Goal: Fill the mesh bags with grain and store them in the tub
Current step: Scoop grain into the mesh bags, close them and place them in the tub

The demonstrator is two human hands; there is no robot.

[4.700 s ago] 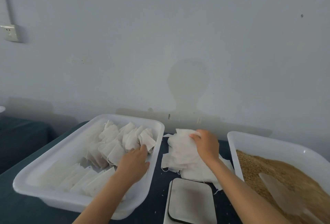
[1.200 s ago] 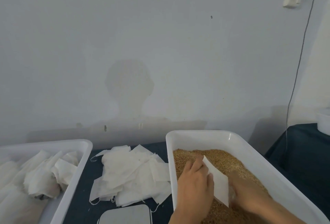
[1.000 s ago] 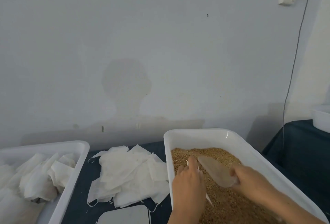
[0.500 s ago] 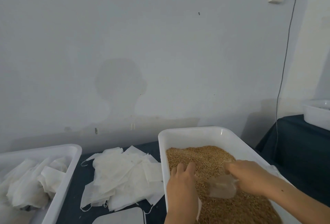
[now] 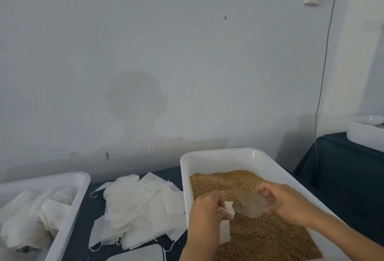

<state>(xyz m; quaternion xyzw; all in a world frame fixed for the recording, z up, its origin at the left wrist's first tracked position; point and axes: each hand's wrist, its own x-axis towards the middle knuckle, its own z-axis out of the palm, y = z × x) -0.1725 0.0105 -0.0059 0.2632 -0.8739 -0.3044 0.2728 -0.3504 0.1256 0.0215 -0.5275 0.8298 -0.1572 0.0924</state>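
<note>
Filling | my left hand [image 5: 204,208] pinches mesh bag [image 5: 225,227] | right hand [image 5: 284,202] grips scoop [image 5: 247,203] | next: tip grain [image 5: 259,238] into bag mouth

The tub of grain [image 5: 220,157] is white plastic, smooth with a faint sheen along its rim, and so is the second tub [image 5: 68,179] at the left. The grain [image 5: 224,179] looks dry, granular and matt, golden brown. A clear, thin plastic scoop [image 5: 247,203] shows the grain through its cloudy blade. The mesh bag [image 5: 224,232] and the loose heap of bags [image 5: 137,204] are thin, soft white fabric, matt and slightly creased. Dark cloth [image 5: 342,169] covers the tables. The wall [image 5: 145,42] is matt painted plaster.
</note>
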